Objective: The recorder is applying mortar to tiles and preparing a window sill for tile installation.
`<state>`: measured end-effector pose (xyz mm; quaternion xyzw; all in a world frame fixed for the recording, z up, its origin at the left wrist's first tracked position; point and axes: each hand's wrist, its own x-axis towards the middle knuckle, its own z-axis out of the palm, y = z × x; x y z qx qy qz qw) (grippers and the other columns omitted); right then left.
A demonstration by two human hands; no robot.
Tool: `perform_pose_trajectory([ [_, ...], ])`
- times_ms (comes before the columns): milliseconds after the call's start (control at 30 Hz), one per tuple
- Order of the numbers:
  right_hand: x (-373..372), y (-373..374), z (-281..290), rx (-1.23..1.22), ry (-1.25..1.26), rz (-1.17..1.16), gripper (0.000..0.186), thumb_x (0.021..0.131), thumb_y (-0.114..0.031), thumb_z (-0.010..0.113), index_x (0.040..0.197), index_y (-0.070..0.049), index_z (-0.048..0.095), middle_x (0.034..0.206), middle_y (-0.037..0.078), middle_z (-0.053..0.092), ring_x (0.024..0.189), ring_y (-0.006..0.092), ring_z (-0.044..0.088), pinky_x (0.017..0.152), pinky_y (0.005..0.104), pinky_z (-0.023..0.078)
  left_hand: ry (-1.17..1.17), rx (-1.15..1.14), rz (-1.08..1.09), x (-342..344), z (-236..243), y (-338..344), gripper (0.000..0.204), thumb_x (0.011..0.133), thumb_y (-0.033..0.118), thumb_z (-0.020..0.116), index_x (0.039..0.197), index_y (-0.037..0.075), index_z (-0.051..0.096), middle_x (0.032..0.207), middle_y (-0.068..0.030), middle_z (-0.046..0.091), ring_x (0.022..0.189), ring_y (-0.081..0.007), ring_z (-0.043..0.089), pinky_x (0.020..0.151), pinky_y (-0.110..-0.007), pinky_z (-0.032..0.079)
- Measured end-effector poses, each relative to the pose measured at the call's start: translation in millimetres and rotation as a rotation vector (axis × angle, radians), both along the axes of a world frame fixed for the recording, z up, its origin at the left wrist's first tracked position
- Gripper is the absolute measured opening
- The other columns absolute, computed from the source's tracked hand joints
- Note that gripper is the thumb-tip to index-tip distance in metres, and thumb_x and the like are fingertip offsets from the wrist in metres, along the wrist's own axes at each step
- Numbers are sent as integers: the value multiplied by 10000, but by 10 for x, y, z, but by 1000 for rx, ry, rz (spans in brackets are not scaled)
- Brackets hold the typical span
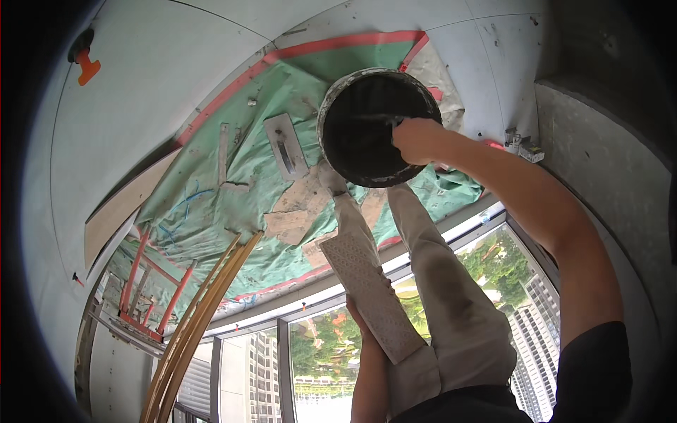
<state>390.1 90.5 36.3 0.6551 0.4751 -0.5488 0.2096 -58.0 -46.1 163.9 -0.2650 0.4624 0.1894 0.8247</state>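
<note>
My left hand is wrapped around a long, pale tile with a fine patterned face, held tilted in front of my left leg. Its fingertips show at the far edge of the tile. Ahead of my feet, a round black bucket has a rim crusted with grey residue. My right hand reaches over the bucket, closed on the handle of a trowel. The trowel's blade is only faintly visible against the dark inside, and the bucket's contents are too dark to make out.
A green sheet with red edging covers the floor. On it lie a flat plastering trowel, a narrow straight tool and cardboard. Wooden strips and a red metal frame stand left. A concrete ledge is at right.
</note>
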Motion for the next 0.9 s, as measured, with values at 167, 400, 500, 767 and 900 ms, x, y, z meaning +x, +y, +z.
perform_pose_trajectory([
  [167, 330, 419, -575, 131, -263, -64, 236, 965, -121, 706, 1114, -55, 877, 1144, 186, 846, 1063, 333, 842, 825, 479, 699, 136, 92, -175, 95, -87, 9, 1170, 937, 775, 663, 1689, -64, 351, 1281, -236, 646, 1062, -338, 700, 937, -466, 622],
  [400, -713, -122, -310, 21, 66, 84, 249, 984, -137, 689, 1131, -52, 871, 1234, 153, 837, 1117, 351, 823, 853, 507, 701, 153, 40, -104, -221, -22, 94, 1047, 983, 682, 693, 1717, 26, 336, 1613, -237, 541, 1232, -385, 666, 992, -517, 639],
  [500, 130, -18, -25, -21, -29, -117, 232, 961, -116, 693, 1095, -56, 872, 1186, 178, 839, 1108, 326, 827, 892, 500, 682, 50, 39, -77, -113, -57, 56, 1049, 983, 686, 691, 1718, 27, 335, 1610, -237, 543, 1235, -386, 662, 998, -512, 637],
  [767, -866, -318, -716, 90, -81, -99, 216, 942, -113, 692, 1053, -39, 861, 1081, 209, 842, 998, 334, 847, 820, 516, 692, 55, 21, -111, 34, -129, 50, 1049, 993, 697, 675, 1724, 27, 331, 1645, -238, 523, 1280, -389, 657, 1012, -490, 633],
  [900, -438, -154, 134, -265, 314, -629, 256, 963, -133, 668, 1119, 21, 800, 1044, 252, 808, 974, 371, 830, 777, 495, 672, 183, 78, -137, -169, 30, 212, 1038, 985, 666, 687, 1726, 30, 334, 1655, -248, 515, 1331, -406, 647, 1044, -505, 619],
])
